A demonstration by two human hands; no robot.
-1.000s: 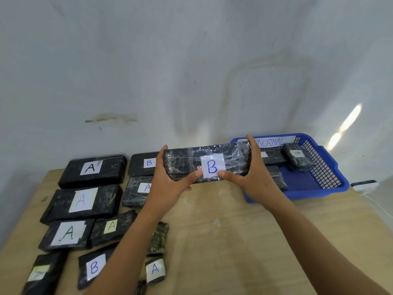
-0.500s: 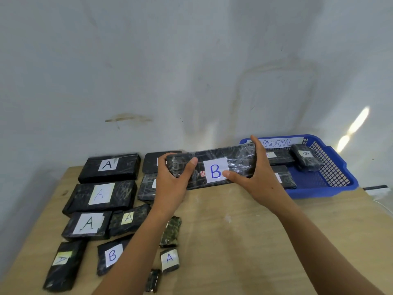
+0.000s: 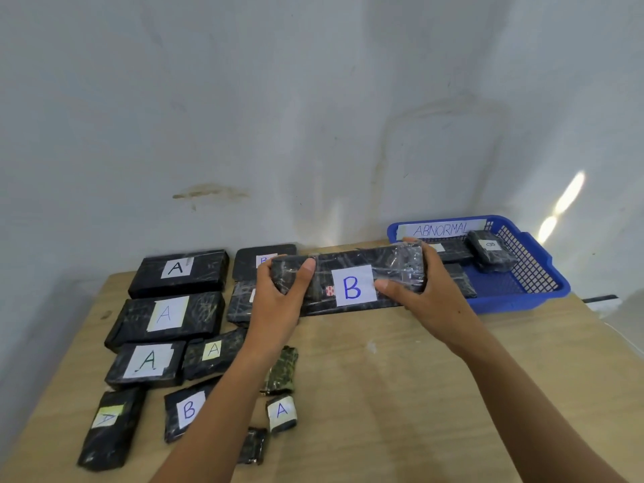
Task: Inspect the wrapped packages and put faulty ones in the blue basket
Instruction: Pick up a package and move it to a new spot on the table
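Observation:
A long black wrapped package (image 3: 352, 270) with a white label marked B is held by both ends just above the wooden table (image 3: 383, 395). My left hand (image 3: 275, 305) grips its left end, thumb on top. Its right end sits in the grip of my right hand (image 3: 425, 294), next to the left wall of the blue basket (image 3: 543, 291). The basket, tagged ABNORMAL, stands at the back right and holds a few black packages (image 3: 491, 251).
Several black wrapped packages labelled A or B lie on the table's left half, such as a large A package (image 3: 177, 271) at the back and a B package (image 3: 186, 411) near the front. A grey wall rises behind the table.
The long B package has come down from an upright, facing tilt to lie nearly flat and low over the table. Both hands keep their hold on its ends.

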